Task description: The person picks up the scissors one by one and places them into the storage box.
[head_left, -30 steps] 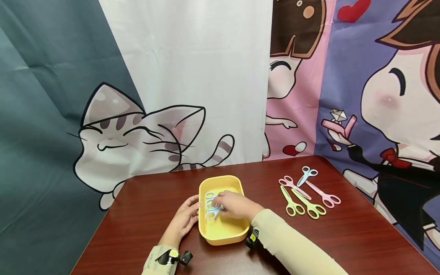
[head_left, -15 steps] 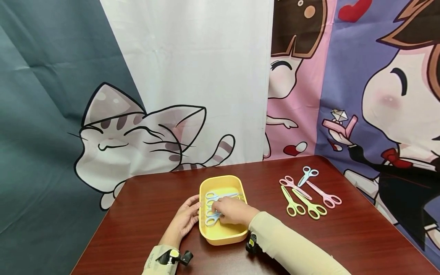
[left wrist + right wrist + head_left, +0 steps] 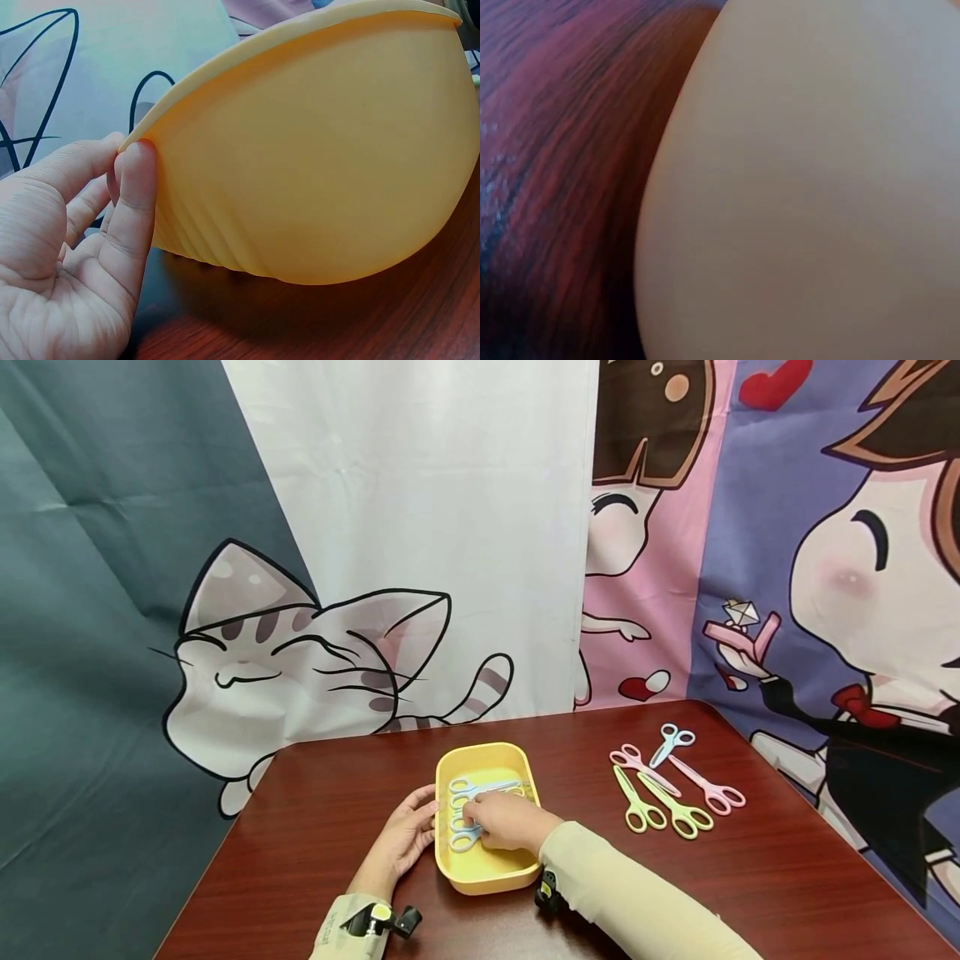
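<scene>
Near blue scissors [image 3: 475, 835] lie in yellow tray [image 3: 497, 886], handles left, long axis roughly left-right; my right hand [image 3: 510, 820] covers the blade side, nearer than my left hand [image 3: 408, 835], can't tell if gripping; left pinches tray's left rim

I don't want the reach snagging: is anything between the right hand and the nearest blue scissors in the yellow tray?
Nothing visible. The right hand is inside the yellow tray, right beside the blue scissors, with no tray wall between them. The hand hides the blades, so contact there can't be told.
</scene>
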`<action>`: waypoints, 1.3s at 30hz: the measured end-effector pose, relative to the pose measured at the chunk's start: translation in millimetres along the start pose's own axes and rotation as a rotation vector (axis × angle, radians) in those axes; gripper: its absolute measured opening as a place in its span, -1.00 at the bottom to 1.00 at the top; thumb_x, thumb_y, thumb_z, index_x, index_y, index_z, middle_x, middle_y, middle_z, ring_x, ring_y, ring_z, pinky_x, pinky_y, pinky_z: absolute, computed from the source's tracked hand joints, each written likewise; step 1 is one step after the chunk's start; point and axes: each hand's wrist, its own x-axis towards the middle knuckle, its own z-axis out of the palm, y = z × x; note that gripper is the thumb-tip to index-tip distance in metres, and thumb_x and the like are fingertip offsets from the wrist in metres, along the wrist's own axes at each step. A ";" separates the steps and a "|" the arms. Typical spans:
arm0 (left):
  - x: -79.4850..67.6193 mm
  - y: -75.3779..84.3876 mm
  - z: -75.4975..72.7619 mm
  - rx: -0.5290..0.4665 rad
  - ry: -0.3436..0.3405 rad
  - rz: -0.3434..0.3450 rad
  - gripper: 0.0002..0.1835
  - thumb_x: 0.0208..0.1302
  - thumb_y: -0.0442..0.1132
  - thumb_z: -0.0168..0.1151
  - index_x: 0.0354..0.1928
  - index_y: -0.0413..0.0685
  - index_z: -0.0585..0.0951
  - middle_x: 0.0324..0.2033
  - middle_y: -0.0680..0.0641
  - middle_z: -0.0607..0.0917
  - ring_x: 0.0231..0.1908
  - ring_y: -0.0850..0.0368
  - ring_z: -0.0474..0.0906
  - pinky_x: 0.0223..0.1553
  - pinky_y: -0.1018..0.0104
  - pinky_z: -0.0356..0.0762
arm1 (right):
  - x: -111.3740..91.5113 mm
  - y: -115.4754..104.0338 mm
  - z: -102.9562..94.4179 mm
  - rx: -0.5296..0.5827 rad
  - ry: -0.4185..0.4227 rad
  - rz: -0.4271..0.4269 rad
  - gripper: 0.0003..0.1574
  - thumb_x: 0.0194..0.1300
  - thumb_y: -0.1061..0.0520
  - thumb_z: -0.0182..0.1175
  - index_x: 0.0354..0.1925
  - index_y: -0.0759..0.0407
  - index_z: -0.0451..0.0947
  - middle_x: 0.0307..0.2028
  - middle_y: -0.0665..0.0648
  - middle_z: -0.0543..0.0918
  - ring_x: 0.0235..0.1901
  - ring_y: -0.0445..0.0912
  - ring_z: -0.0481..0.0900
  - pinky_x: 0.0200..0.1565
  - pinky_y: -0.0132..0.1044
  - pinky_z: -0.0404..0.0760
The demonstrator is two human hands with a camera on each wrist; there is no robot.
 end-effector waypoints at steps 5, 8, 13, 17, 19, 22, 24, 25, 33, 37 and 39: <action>-0.6 0.2 0.2 0.012 -0.001 -0.004 -0.49 0.54 -0.39 0.01 0.44 -0.23 0.19 -0.27 -0.04 0.64 -0.46 0.29 0.61 -0.41 0.48 0.65 | -1.4 -1.2 -1.9 -0.035 0.028 -0.014 -0.70 0.09 0.19 0.41 -0.18 -0.06 0.63 -0.28 -0.11 0.60 -0.28 -0.18 0.58 -0.09 -0.32 0.60; -0.8 0.4 0.5 0.008 -0.002 -0.003 -0.49 0.54 -0.39 0.02 0.44 -0.23 0.19 -0.26 -0.05 0.64 -0.46 0.28 0.61 -0.41 0.47 0.66 | -1.2 -1.0 -1.1 -0.055 0.036 -0.013 -0.70 0.09 0.18 0.41 -0.19 -0.08 0.63 -0.28 -0.13 0.60 -0.25 -0.18 0.59 -0.06 -0.27 0.60; -0.6 0.7 1.6 -0.002 -0.002 0.001 -0.50 0.54 -0.41 0.01 0.44 -0.23 0.20 -0.25 -0.07 0.64 -0.46 0.27 0.61 -0.41 0.47 0.65 | -1.2 -1.2 0.7 -0.053 0.014 0.024 -0.70 0.11 0.15 0.41 -0.17 -0.14 0.62 -0.27 -0.15 0.59 -0.24 -0.20 0.59 -0.07 -0.15 0.61; -0.6 0.4 1.5 -0.004 -0.005 0.003 -0.51 0.53 -0.40 0.02 0.42 -0.22 0.22 -0.25 -0.07 0.64 -0.46 0.28 0.61 -0.41 0.47 0.65 | -1.5 -1.8 1.0 -0.049 0.002 0.044 -0.69 0.12 0.13 0.41 -0.17 -0.16 0.61 -0.25 -0.15 0.59 -0.22 -0.21 0.60 -0.09 -0.10 0.60; -0.7 0.1 1.5 -0.008 -0.003 0.006 -0.51 0.53 -0.41 0.03 0.41 -0.21 0.23 -0.25 -0.06 0.65 -0.46 0.27 0.61 -0.42 0.47 0.65 | -1.2 -1.9 0.9 -0.050 0.000 0.049 -0.69 0.11 0.13 0.41 -0.17 -0.17 0.61 -0.25 -0.15 0.60 -0.22 -0.20 0.60 -0.09 -0.09 0.59; -0.3 -0.7 1.3 -0.021 -0.003 0.011 -0.51 0.51 -0.41 0.05 0.41 -0.22 0.24 -0.27 -0.05 0.65 -0.46 0.26 0.62 -0.43 0.46 0.66 | -1.0 -2.1 0.8 -0.051 -0.003 0.052 -0.70 0.12 0.12 0.41 -0.16 -0.17 0.61 -0.24 -0.15 0.60 -0.21 -0.20 0.61 -0.08 -0.09 0.60; 0.1 -1.2 0.9 -0.022 -0.004 0.015 -0.50 0.51 -0.41 0.05 0.41 -0.23 0.24 -0.28 -0.05 0.65 -0.46 0.25 0.63 -0.42 0.46 0.66 | -0.9 -2.4 0.3 -0.052 -0.003 0.053 -0.70 0.12 0.12 0.41 -0.16 -0.16 0.61 -0.24 -0.14 0.60 -0.22 -0.20 0.61 -0.08 -0.09 0.60; 0.2 -1.6 0.7 -0.021 -0.005 0.017 -0.50 0.51 -0.41 0.06 0.41 -0.23 0.23 -0.28 -0.05 0.65 -0.46 0.25 0.63 -0.42 0.45 0.66 | -0.8 -2.8 -0.1 -0.050 -0.003 0.053 -0.70 0.12 0.12 0.41 -0.17 -0.16 0.61 -0.24 -0.14 0.60 -0.22 -0.20 0.60 -0.07 -0.10 0.60; -0.6 -1.7 -0.9 -0.023 -0.009 0.010 -0.51 0.50 -0.41 0.06 0.39 -0.21 0.25 -0.28 -0.05 0.65 -0.46 0.25 0.63 -0.43 0.46 0.66 | 0.0 -2.9 1.3 -0.039 -0.007 0.055 -0.69 0.12 0.12 0.41 -0.17 -0.17 0.61 -0.24 -0.14 0.60 -0.22 -0.20 0.60 -0.05 -0.11 0.60; 0.1 -1.1 -1.7 -0.014 -0.021 0.009 -0.47 0.51 -0.38 0.08 0.43 -0.22 0.21 -0.28 -0.03 0.65 -0.45 0.26 0.62 -0.41 0.47 0.66 | 1.1 -0.7 3.6 -0.043 -0.001 0.056 -0.69 0.11 0.12 0.42 -0.17 -0.17 0.60 -0.26 -0.14 0.59 -0.24 -0.20 0.59 -0.08 -0.10 0.59; 0.6 -0.9 -1.6 -0.013 -0.021 0.008 -0.46 0.51 -0.38 0.08 0.43 -0.23 0.20 -0.28 -0.04 0.65 -0.44 0.26 0.63 -0.41 0.47 0.66 | 1.6 0.1 4.4 -0.046 0.002 0.055 -0.69 0.11 0.12 0.41 -0.17 -0.16 0.60 -0.26 -0.14 0.59 -0.25 -0.20 0.58 -0.09 -0.10 0.59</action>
